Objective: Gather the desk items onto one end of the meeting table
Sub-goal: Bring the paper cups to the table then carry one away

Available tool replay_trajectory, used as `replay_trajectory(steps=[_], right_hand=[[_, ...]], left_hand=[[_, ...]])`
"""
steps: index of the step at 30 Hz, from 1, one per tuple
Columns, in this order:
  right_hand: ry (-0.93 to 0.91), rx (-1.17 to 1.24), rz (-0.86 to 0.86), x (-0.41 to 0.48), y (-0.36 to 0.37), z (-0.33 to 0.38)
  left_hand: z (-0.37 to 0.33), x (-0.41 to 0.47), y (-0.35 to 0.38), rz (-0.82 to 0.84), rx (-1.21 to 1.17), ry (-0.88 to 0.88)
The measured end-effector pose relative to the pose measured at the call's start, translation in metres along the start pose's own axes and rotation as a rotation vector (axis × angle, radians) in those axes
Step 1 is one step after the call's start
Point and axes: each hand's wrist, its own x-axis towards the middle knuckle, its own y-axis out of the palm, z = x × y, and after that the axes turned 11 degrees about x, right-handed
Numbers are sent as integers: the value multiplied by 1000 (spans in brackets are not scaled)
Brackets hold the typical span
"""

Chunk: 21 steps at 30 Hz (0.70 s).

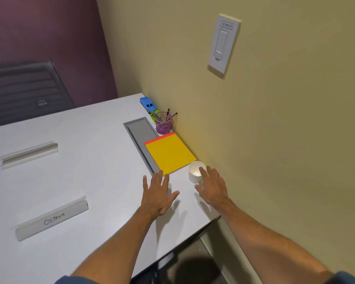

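i'm looking down at the table [74, 160] end by the wall [275, 130], and most of the items are sitting there already: the pad [169, 154] lying flat with its long axis running away from me along the wall, the pen cup [164, 126] just beyond its red edge, and the blue [147, 102] and green [155, 115] bits further back. the cup [195, 171] is standing upright just beside the pad's near right corner, close to the wall.

my right hand [214, 188] is the nearer one to the cup: its fingers [212, 173] are spread and empty, the index tip reaching over the cup's near side, though i cannot tell whether it is touching. my left hand [159, 194] is hovering flat, fingers spread, holding nothing, its tips right at the pad's near corner and the end of the grey hatch [140, 134].

what is lying well apart is the two nameplates [52, 219], off to my left, long axes running roughly across my view. i'm judging those to be the next things to bring over, and the left hand is the closer one. there is bare table between them and the pad, so moving them across looks unobstructed. the table edge is dropping off just this side of my right wrist, so room near the cup is tight.
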Motion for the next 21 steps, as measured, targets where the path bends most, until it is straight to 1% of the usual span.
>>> replay_trajectory(steps=[5,8,14,18,21], right_hand=[[-31,25,80,43,8,-10],[-52,33,117,62,10,-14],[-99,31,201,81,13,-15],[-95,74,187,82,17,-12],[-76,116,147,82,15,1]], left_hand=[[-5,15,23,34,-7,-20],[-10,19,28,84,-1,-35],[-12,17,37,136,2,-55],[-7,15,39,142,-24,-70],[-1,16,36,124,-162,-110]])
